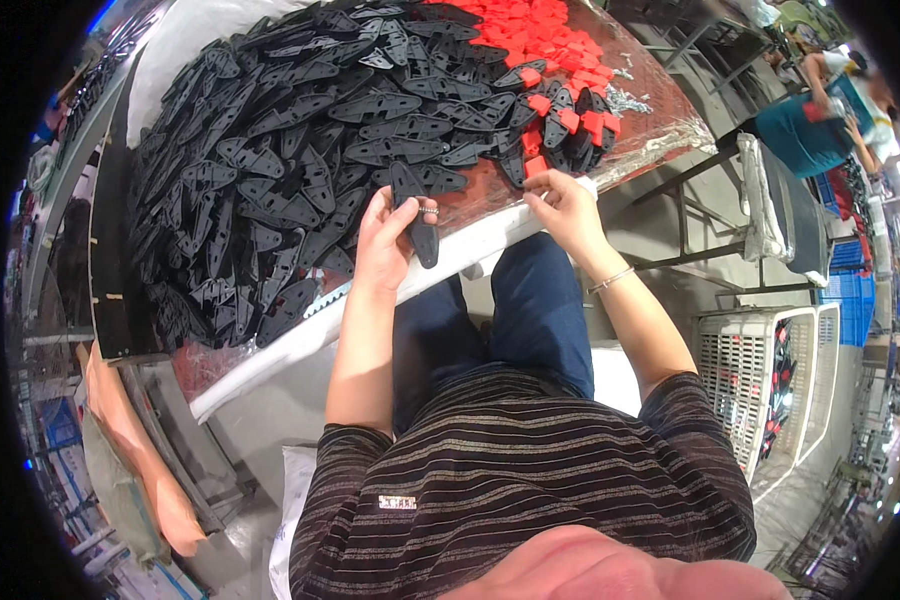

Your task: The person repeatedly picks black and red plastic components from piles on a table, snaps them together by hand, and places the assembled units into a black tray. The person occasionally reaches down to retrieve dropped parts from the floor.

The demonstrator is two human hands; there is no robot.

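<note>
At the near edge of the table [490, 240], the left hand [385, 240] is closed around a black pointed plastic plate [416, 215], its tip hanging over the rim. The right hand [567, 205] pinches a small red plastic piece [536, 166] just beside the same edge. A heap of black plates [270, 150] covers the table, with red pieces [530, 30] piled at the far side.

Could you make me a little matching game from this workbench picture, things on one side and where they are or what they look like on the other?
Things:
1. left hand
2. right hand
3. red pieces
4. white crate

Descriptions:
A. heaped at the far end of the table
B. on the floor to the person's right
C. holds a black pointed plastic piece
D. fingers at the table's near edge, by a red piece

Pairs: 1-C, 2-D, 3-A, 4-B
</note>
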